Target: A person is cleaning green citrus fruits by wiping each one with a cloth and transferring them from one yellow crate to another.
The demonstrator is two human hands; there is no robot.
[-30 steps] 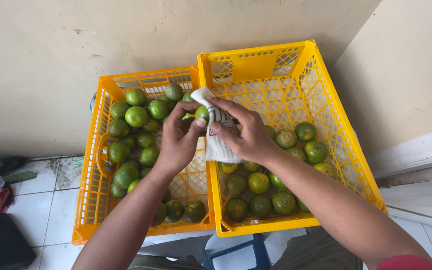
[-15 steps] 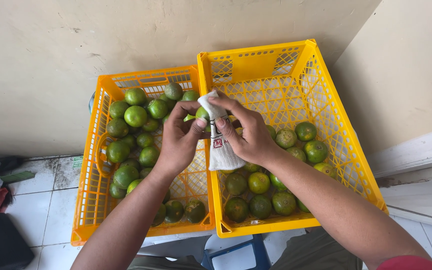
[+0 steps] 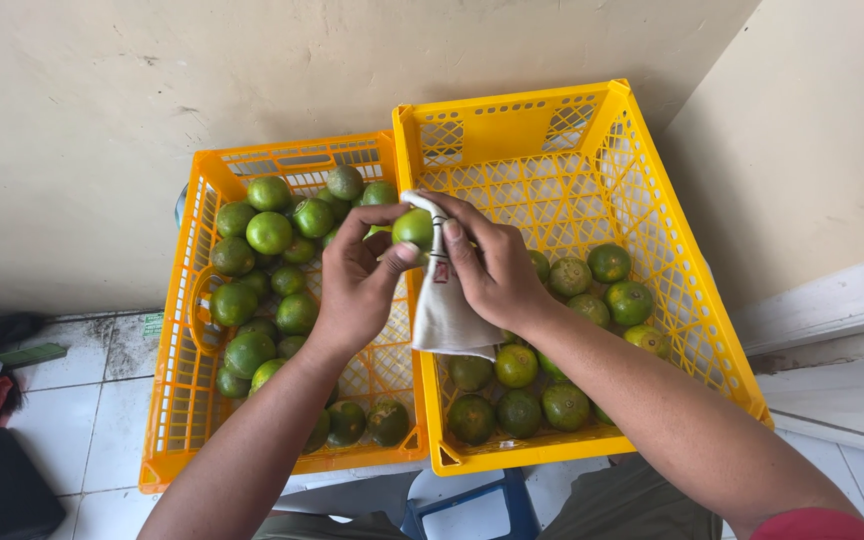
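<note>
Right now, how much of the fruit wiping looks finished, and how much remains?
Done: about a dozen green fruits lie in the right crate. In hand: the left hand holds one green fruit over the crates' shared edge, and the right hand presses a white cloth against it. Left: the left crate holds clearly more fruits, so the job looks under half done.

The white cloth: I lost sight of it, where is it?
Head view, centre: the white cloth hangs from the right hand, over the seam between both yellow crates.
</note>
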